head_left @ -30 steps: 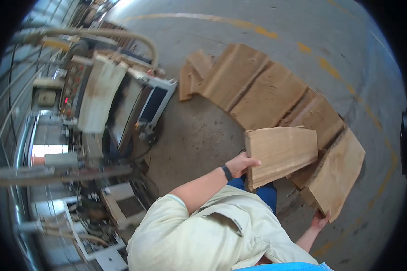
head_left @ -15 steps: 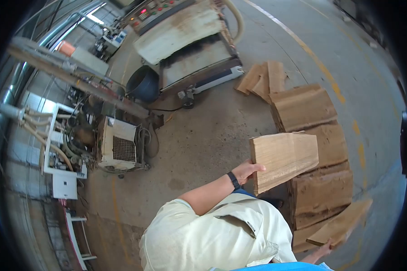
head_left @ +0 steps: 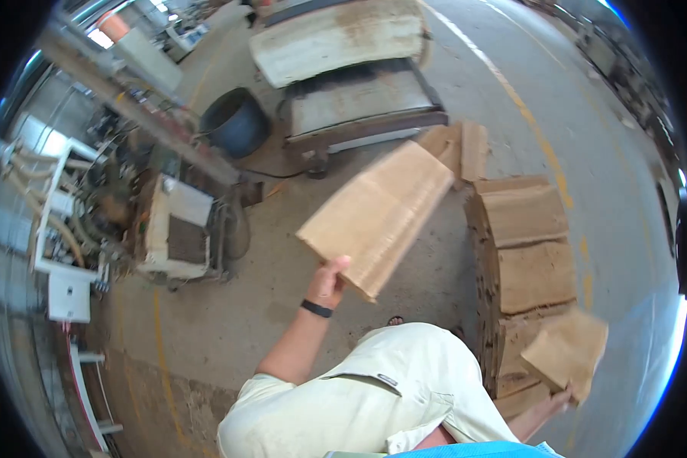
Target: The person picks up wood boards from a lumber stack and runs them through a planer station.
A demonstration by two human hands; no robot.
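My left hand grips the near edge of a pale wooden slab, held up and tilted toward the machine ahead. A black band sits on that wrist. My right hand is low at the right edge, holding a second, smaller slab beside the stack of slabs on the floor. My pale shirt fills the bottom of the view.
A woodworking machine with a board on top stands ahead. A dark bucket sits to its left. Pipes and a vented unit crowd the left side. More slabs lie near the machine. Yellow lines mark the concrete floor.
My left hand has swung its slab up and left, toward the machine. The right hand has lifted its slab off the stack's end. My view has turned toward the machine.
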